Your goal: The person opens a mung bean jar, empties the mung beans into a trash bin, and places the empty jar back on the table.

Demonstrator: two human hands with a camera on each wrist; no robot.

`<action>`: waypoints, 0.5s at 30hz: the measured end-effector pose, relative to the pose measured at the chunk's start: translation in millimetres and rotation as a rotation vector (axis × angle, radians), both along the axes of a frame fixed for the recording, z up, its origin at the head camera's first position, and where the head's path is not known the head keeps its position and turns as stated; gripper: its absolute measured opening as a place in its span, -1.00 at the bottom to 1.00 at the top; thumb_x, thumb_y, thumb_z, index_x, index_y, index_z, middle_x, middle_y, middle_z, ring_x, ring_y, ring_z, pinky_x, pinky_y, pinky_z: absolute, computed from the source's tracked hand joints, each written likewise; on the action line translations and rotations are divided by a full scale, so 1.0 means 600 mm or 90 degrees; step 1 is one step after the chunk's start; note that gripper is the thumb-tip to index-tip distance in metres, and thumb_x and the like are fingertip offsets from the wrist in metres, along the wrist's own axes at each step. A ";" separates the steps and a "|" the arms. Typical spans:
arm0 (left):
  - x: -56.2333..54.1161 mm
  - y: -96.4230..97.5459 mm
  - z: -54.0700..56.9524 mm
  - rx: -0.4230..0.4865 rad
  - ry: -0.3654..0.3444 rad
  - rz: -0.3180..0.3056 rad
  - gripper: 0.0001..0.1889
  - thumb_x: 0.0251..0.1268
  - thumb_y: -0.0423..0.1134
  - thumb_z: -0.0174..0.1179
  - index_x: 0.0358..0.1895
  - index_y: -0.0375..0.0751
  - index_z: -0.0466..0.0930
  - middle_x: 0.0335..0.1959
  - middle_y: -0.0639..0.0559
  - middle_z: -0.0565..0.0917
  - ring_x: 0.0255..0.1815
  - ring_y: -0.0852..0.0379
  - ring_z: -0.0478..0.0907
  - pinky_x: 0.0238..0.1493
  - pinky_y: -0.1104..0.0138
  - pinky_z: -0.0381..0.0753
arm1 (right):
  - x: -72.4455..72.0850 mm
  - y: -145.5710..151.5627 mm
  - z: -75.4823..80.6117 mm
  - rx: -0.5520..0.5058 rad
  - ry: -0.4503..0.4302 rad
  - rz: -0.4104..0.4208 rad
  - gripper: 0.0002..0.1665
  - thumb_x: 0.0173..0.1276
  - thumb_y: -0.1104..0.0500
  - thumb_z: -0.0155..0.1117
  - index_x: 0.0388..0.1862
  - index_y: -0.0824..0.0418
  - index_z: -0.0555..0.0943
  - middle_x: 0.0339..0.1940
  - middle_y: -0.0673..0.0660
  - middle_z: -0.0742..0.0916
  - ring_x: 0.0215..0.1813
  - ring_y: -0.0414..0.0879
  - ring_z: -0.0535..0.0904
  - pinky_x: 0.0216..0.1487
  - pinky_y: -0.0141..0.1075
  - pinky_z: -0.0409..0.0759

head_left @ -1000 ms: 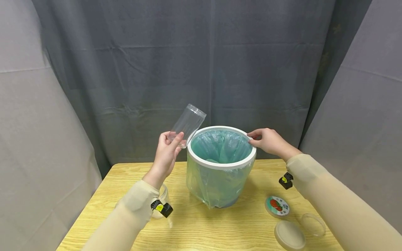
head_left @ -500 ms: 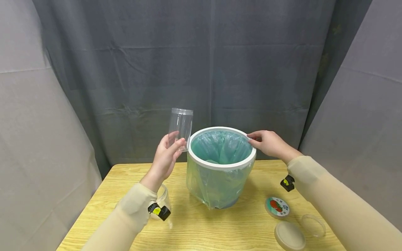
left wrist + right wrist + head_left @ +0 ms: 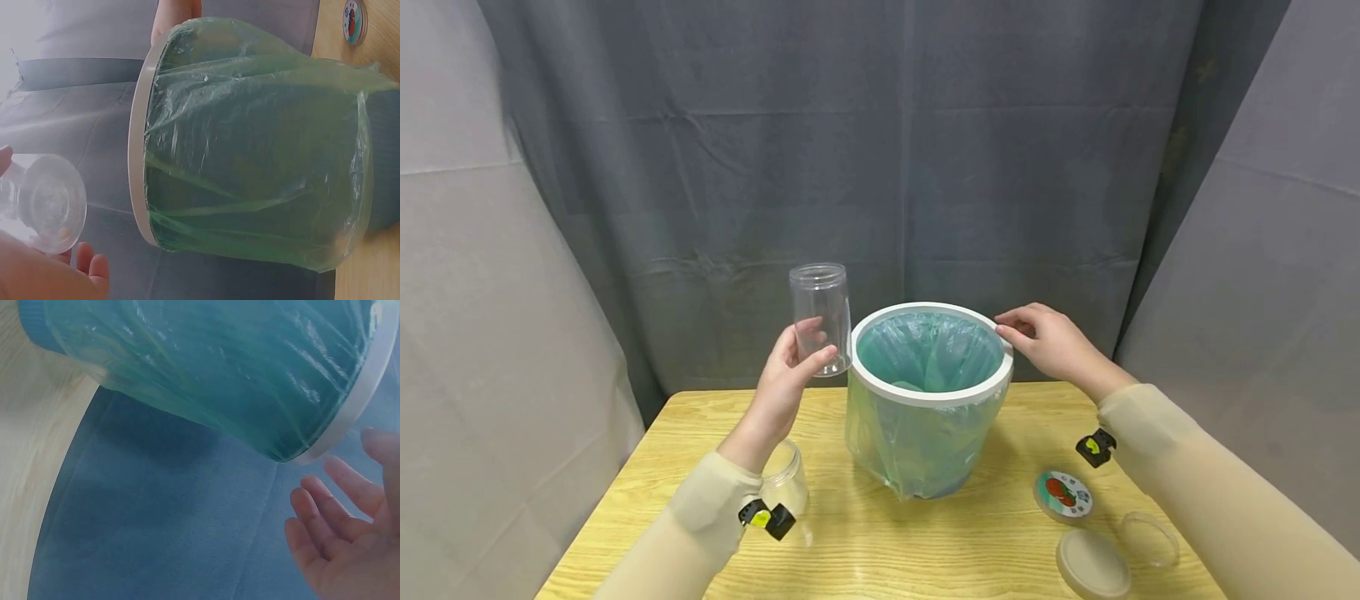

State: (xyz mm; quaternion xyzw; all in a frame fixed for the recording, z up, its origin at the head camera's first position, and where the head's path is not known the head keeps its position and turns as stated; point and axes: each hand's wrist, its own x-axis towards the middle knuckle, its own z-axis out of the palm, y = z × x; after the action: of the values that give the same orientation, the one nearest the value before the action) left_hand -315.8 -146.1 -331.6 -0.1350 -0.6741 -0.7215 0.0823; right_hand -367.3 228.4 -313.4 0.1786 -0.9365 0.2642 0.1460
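Note:
My left hand [image 3: 790,367] grips a clear plastic jar [image 3: 820,312] around its lower part. The jar stands nearly upright, open end up, just left of the trash can's rim, and I see nothing in it. In the left wrist view the base of the jar [image 3: 53,203] faces the camera. The trash can [image 3: 931,398] has a white rim ring over a green plastic bag [image 3: 917,450]. At the rim's right side is my right hand [image 3: 1052,337]; in the right wrist view its fingers [image 3: 312,512] are spread and loosely bent, just off the rim, holding nothing.
A second clear jar [image 3: 786,475] stands on the wooden table [image 3: 865,550] beside my left forearm. At the right lie a lid with a tomato picture [image 3: 1063,496], a beige lid [image 3: 1093,562] and a clear ring-like cap [image 3: 1150,539]. Grey curtains [image 3: 790,167] close off the back and sides.
The jar in my left hand has turned from tilted to nearly upright and moved left, away from the rim. My right hand has let go of the rim and shifted slightly right.

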 end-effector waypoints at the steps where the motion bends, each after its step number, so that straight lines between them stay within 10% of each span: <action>1: 0.001 -0.001 0.000 0.000 0.000 -0.001 -0.39 0.43 -0.37 0.19 0.50 -0.26 0.23 0.36 -0.23 0.39 0.44 -0.11 0.32 0.48 0.03 0.26 | 0.003 0.001 0.000 -0.002 0.000 0.001 -0.60 0.57 0.07 0.24 0.21 0.29 0.66 0.04 0.28 0.68 0.06 0.15 0.61 0.13 0.11 0.60; 15: 0.035 -0.017 -0.025 -0.101 0.030 0.067 -0.40 0.38 -0.36 0.28 0.44 -0.24 0.31 0.35 -0.21 0.50 0.15 0.14 0.44 0.10 0.39 0.41 | 0.051 0.004 -0.014 -0.072 0.077 -0.009 -0.57 0.59 0.03 0.21 0.30 0.22 0.60 0.22 0.25 0.62 0.21 0.19 0.56 0.25 0.19 0.53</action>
State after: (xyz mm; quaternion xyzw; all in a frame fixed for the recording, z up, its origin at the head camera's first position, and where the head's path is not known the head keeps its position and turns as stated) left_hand -294.7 -156.1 -346.9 -0.1221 -0.7335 -0.6568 0.1251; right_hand -337.0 230.7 -321.8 0.1790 -0.9108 0.3045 0.2137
